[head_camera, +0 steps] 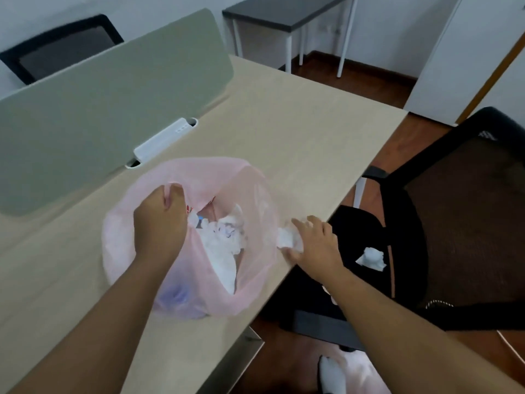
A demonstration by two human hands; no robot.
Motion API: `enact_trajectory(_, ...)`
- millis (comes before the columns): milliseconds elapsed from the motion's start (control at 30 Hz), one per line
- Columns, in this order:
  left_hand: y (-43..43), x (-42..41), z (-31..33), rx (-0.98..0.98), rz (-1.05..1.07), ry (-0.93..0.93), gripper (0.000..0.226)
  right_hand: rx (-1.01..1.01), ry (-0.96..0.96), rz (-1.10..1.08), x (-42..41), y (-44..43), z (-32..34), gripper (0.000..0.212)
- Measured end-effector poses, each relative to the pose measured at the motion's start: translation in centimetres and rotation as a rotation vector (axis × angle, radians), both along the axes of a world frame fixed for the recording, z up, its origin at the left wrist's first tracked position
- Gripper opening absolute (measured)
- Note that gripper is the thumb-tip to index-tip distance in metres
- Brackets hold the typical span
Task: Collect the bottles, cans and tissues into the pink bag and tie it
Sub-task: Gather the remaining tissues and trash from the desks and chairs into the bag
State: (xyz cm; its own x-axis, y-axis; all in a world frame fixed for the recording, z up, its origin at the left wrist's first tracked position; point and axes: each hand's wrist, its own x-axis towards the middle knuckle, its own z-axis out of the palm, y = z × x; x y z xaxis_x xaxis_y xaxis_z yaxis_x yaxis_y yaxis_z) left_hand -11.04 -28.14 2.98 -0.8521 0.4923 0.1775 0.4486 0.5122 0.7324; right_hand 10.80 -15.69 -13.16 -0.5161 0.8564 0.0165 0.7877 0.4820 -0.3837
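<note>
While the grey-green divider panel (99,89) walls off the left side, I have bare desk (298,118) open beyond and to the right of the pink bag (199,177), which stands close to the desk's right edge. My left hand (160,223) is on the bag's far-left rim, its grip pinched tight on the plastic, and the mouth stands wide. White tissues (218,245) lie heaped inside. At the desk's edge, just outside the bag's right rim, my right hand (315,245) has its grip curled around a crumpled tissue (287,237). Past that edge a black chair (409,223) sits close against the desk, with a second tissue (370,258) on its seat.
</note>
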Motion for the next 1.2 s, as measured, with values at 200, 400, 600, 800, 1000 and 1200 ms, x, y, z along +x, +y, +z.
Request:
enact_trajectory(200, 1.7, -0.8, 1.1, -0.015, 0.113, -0.015, 0.044, 0.0, 0.222, 0.063, -0.1, 2.5, -0.6, 0.007)
enact_trajectory(400, 2.0, -0.7, 1.6, 0.025, 0.108, -0.146, 0.042, 0.16, 0.466, 0.505, -7.1, -0.2, 8.2, 0.034)
enact_trajectory(600, 3.2, 1.4, 0.0, -0.088, 0.039, -0.028, 0.035, 0.185, 0.598, 0.251, -4.2, 0.9, 6.1, 0.039)
enact_trajectory(800, 4.7, 5.5, -6.6, -0.341, -0.072, 0.138, 0.024, -0.313, -0.094, -0.267, 11.2, 6.7, -9.4, 0.072)
enact_trajectory(1000, 9.2, 4.6, -13.0, -0.436, -0.119, 0.248, 0.018, -0.56, -0.309, -0.361, 14.5, 12.1, -19.7, 0.085)
enact_trajectory(1200, 11.6, 5.7, -16.5, -0.496, -0.138, 0.341, 0.03, -0.669, -0.19, -0.577, 15.5, 15.4, -25.3, 0.046)
